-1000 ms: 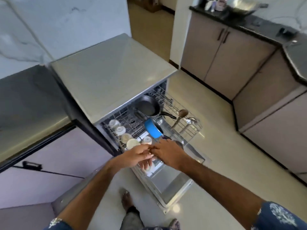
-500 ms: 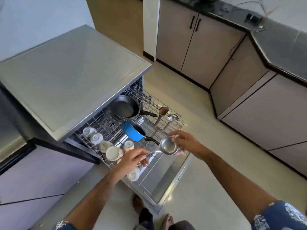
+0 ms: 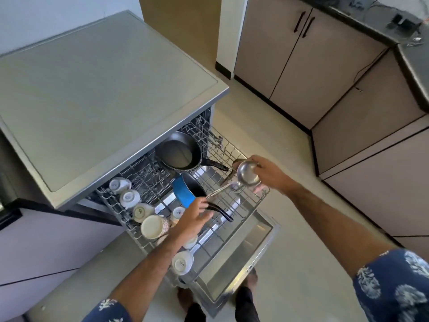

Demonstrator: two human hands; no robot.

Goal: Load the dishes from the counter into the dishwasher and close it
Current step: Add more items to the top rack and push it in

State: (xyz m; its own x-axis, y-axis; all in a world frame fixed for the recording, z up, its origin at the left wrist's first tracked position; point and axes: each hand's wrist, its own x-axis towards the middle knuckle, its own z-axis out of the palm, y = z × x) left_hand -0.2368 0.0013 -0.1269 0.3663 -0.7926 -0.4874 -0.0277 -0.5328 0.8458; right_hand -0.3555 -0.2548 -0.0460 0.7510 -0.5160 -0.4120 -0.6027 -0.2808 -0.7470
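Kitchen floor and beige cabinets frame the open dishwasher [image 3: 241, 256], whose door lies flat and whose lower rack [image 3: 234, 201] is pulled out under a bare grey worktop [image 3: 104, 89]. Half a second ago the steel ladle sat low over the rack's front edge, nearer the person; now the ladle [image 3: 248, 173] has been carried toward the rack's far right corner, beside the spoons already standing there. The right hand [image 3: 270, 173] grips the ladle's bowl, fingers curled round it, while the left hand [image 3: 196, 216] pinches the end of the handle just in front of the blue pan [image 3: 185, 190]. The black frying pan [image 3: 180, 151] stands at the rack's back, and upturned cups [image 3: 137, 205] line the rack's left side, none of them disturbed.

That shift suggests the ladle is being lined up for the utensil slots at the rack's right, so this item is probably close to being set down. No other dishes show on the worktop, so loading looks nearly done; pushing the rack in and lifting the door would remain.
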